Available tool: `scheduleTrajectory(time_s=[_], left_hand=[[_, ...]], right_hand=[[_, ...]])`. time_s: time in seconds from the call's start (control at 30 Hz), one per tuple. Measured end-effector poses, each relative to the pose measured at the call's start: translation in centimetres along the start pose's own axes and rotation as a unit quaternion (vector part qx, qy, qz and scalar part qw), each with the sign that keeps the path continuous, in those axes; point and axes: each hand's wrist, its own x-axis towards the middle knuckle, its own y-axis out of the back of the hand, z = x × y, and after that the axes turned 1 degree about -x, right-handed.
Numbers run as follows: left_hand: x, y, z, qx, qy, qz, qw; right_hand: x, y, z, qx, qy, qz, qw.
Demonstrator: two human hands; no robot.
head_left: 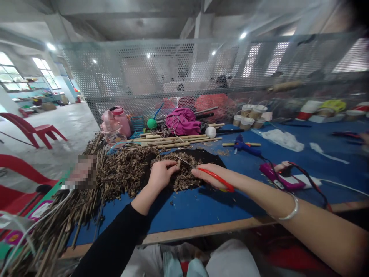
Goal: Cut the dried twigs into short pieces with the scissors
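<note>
My right hand (209,176) is closed around a pair of scissors with red handles (220,180). The thin blades point up and left, towards the fingertips of my left hand (162,175). Thumb and forefinger of that hand pinch a small pale-brown piece of dried plant (178,164), partly hidden by the fingers. Both hands are over a heap of dried, curled brown plant pieces (188,179), partly on a black cloth (211,157). A larger dried plant bundle (123,173) with long stalks spreads to the left.
Behind the heap lie bamboo sticks (173,142), a magenta cloth bundle (184,122) and a white ball (210,132). A blue glue gun (245,146) rests to the right, near a purple device (282,179) with cables. Perforated metal mesh (138,77) borders the blue table (184,215).
</note>
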Motion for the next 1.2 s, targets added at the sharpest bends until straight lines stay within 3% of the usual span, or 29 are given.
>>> scheduleTrajectory(time_s=[0.3,0.5,0.67,0.9,1.2], left_hand=[[-0.1,0.1,0.3,0.097,-0.021,-0.009,0.995],[0.0,0.3,0.2,0.098,-0.038,0.018,0.994],[-0.1,0.3,0.1,0.099,-0.064,0.015,0.993],[0.1,0.1,-0.3,0.100,-0.080,0.007,0.992],[0.3,0.2,-0.5,0.042,-0.033,0.073,0.996]], right_hand=[[1.2,-1.5,1.5,-0.015,-0.008,0.077,0.997],[0.1,-0.7,0.1,0.142,-0.116,-0.006,0.983],[-0.1,-0.7,-0.2,0.121,-0.062,-0.011,0.991],[0.7,-1.5,0.4,0.070,-0.019,0.047,0.996],[-0.3,-1.3,-0.8,0.175,-0.108,-0.019,0.979]])
